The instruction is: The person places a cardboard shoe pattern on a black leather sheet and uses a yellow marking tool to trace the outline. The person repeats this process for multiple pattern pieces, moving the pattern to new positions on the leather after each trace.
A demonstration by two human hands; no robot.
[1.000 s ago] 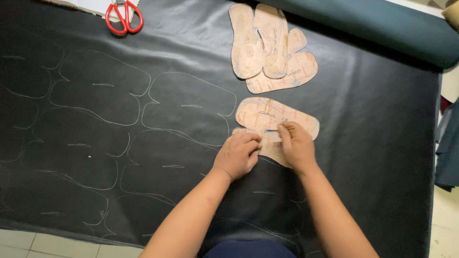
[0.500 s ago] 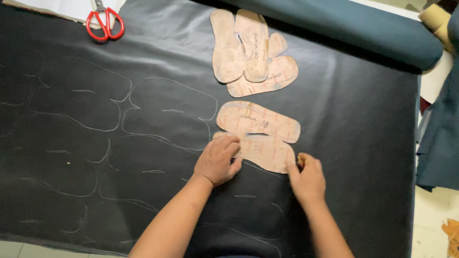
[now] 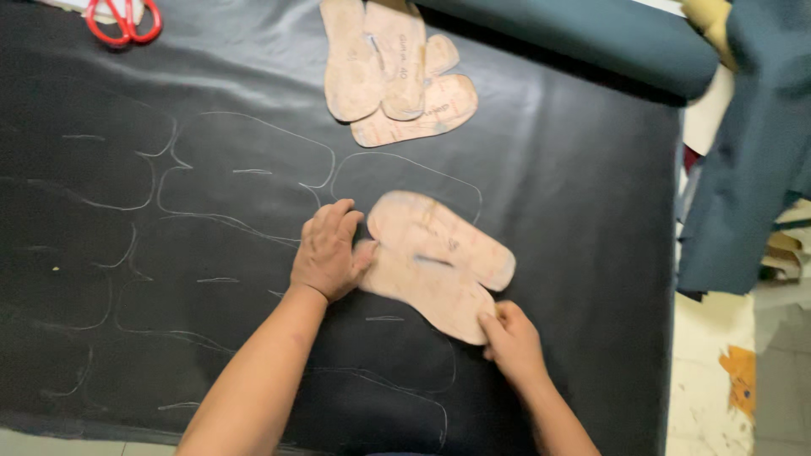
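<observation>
A tan sole-shaped cardboard template point(image 3: 435, 262) lies on a black sheet point(image 3: 574, 211) covered with white chalk outlines of the same shape. My left hand point(image 3: 328, 252) rests flat beside the template's left end, thumb touching its edge. My right hand point(image 3: 512, 342) pinches the template's lower right end between fingers and thumb. A fresh chalk outline point(image 3: 405, 173) shows just above the template.
A stack of several more tan templates point(image 3: 393, 72) lies at the top middle. Red-handled scissors point(image 3: 125, 19) sit at the top left. A dark teal roll point(image 3: 591, 38) runs along the far edge, and teal fabric point(image 3: 752, 143) hangs at the right.
The template has shifted down off its traced outline and turned a little. My right hand slid from the template's middle to its lower right end. The camera swung right.
</observation>
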